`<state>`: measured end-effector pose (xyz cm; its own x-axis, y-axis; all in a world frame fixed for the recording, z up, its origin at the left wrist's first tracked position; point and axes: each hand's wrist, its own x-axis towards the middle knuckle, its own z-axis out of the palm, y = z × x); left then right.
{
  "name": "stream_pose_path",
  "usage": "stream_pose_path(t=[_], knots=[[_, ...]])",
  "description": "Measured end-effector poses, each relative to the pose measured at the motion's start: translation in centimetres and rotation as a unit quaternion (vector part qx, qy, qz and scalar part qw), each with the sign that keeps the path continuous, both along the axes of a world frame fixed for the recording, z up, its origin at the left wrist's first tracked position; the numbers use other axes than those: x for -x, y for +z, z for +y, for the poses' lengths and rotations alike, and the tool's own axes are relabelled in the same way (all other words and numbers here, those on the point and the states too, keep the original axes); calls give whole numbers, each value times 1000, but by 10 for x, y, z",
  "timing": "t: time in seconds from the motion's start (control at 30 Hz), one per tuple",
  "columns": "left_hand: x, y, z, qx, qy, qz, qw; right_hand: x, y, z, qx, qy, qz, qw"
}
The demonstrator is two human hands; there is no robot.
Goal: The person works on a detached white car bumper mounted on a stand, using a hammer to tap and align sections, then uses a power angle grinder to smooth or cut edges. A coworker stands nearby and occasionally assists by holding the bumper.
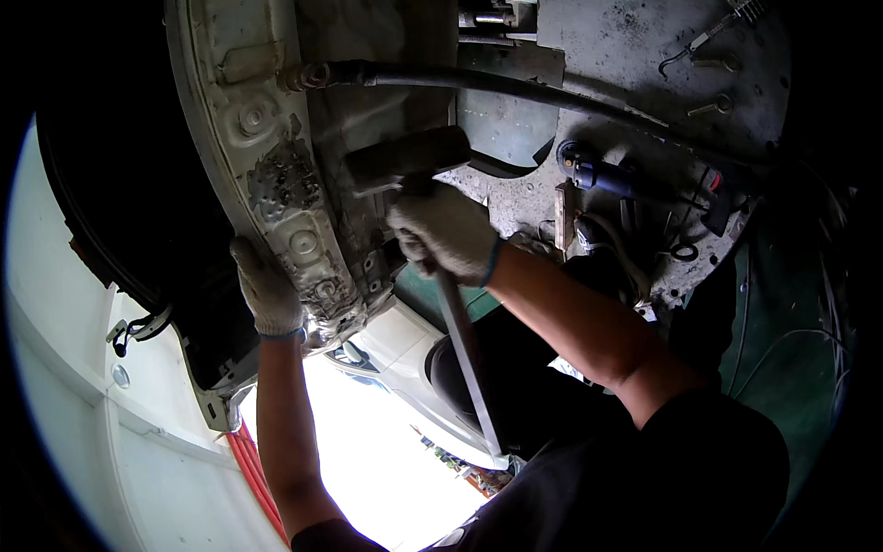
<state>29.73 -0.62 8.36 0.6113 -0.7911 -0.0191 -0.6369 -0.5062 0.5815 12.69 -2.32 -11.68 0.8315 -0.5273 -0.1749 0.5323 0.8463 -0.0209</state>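
Observation:
In a pale glove, my left hand [267,290] lies with its fingers stretched out along the edge of a silver-grey car body panel [303,243]. The panel has a rough, dented patch [287,182] of bare, dark-spotted metal just above that hand. My right hand [443,230], also gloved, is wrapped round the shaft of a sledgehammer [407,158] close under its heavy dark head. The head hangs beside the panel, on its right; whether it touches anything I cannot tell. The long shaft slants down toward my body.
A black hose [497,81] crosses from a panel fitting to the right. An angle grinder [616,177], a wooden block [564,216], eye bolts [713,105] and a hooked tool [704,39] lie on a grey metal plate [635,46]. A white car [400,354] stands beyond.

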Motion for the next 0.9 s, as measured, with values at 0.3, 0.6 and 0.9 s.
stream_pose_path(t=[0.3, 0.6, 0.9], knots=[[6, 2, -4, -15, 17, 12, 1000, -9, -50, 2, -153, -75, 41, 985], [-50, 20, 25, -124, -87, -414, 897, -19, -36, 30, -94, 10, -5, 996], [-98, 53, 47, -250, -155, -663, 688, -33, -11, 11, 118, -212, 87, 966]])
